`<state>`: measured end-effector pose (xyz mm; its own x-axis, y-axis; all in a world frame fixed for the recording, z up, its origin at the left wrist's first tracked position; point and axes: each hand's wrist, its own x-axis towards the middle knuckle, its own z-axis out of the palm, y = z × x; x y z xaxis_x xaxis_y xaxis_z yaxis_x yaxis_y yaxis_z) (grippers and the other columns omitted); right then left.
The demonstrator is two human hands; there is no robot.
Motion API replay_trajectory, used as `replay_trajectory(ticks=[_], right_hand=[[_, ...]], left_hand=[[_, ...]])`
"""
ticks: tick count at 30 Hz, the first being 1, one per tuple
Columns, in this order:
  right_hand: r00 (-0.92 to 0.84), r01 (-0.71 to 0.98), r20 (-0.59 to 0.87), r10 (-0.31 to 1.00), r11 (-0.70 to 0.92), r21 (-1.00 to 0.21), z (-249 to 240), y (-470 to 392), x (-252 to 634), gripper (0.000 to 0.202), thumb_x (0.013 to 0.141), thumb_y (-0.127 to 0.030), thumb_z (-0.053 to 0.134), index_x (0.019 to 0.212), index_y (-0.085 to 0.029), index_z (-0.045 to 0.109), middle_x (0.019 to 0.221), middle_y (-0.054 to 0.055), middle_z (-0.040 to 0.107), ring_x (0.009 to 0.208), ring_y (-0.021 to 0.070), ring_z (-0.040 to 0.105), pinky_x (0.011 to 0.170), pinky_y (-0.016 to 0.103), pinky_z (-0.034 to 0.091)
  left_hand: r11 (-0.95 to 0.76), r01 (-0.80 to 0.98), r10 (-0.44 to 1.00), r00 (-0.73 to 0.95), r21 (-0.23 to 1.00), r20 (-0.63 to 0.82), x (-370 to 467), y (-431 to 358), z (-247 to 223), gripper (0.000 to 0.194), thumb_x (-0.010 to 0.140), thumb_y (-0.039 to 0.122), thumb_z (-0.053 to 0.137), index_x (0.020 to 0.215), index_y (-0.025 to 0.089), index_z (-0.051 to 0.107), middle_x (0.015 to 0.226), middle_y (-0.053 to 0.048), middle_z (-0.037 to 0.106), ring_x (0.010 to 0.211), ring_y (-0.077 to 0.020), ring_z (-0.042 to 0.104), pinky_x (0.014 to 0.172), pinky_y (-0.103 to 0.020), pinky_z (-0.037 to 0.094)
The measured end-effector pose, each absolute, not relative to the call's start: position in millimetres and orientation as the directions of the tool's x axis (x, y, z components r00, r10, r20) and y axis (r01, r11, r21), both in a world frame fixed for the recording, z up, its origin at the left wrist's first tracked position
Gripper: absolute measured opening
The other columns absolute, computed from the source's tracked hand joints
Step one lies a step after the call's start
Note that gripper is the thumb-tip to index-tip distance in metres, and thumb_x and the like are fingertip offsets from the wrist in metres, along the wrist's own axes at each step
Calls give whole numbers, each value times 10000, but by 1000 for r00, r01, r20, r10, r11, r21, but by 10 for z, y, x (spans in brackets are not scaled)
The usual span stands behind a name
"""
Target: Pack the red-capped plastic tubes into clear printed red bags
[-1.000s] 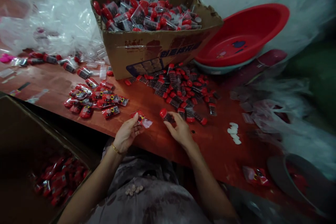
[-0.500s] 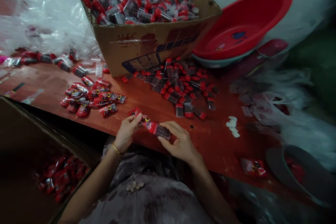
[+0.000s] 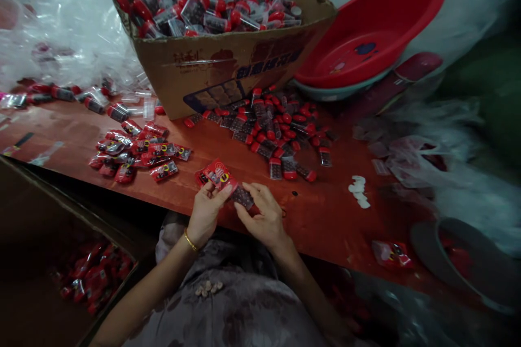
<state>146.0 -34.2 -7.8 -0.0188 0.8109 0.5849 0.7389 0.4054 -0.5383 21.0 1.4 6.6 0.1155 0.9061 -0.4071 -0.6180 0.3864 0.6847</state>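
Perhaps the red pouch (image 3: 220,171) could split if the dark tube (image 3: 243,196) tilts, fingers of the left hand (image 3: 205,214) pinching the pouch, those of the right hand (image 3: 266,221) the tube.

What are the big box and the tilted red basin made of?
The box looks like matte brown corrugated cardboard, given its ragged torn rim and printed side. The basin seems smooth, slightly glossy plastic, judging by its even colour and rolled lip.

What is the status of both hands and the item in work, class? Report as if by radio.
Left hand pinching red printed wrapper. Right hand gripping dark-filled tube, one end at wrapper. Nothing seen blocking either hand.
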Motion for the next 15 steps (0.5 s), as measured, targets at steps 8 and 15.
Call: replay_trajectory(ticks=[8, 15], right_hand=[[24, 760, 598, 802, 374, -531, -146, -297, 1337, 404, 814, -207, 571, 1213, -205, 509, 1016, 92, 586, 944, 197, 603, 825, 332, 534], [111, 671, 563, 819, 356, -650, -165, -299, 1211, 391, 807, -211, 595, 1195, -213, 543, 1054, 106, 601, 1000, 210, 596, 878, 348, 509]], left_hand=[[420, -632, 897, 184, 651, -401, 238, 62, 55, 319, 556, 319, 812, 777, 121, 692, 731, -28, 698, 679, -112, 617, 702, -218, 459], [405, -591, 908, 170, 698, -383, 210, 113, 48, 256, 551, 290, 808, 693, 120, 681, 665, -4, 684, 603, -95, 587, 645, -214, 453]])
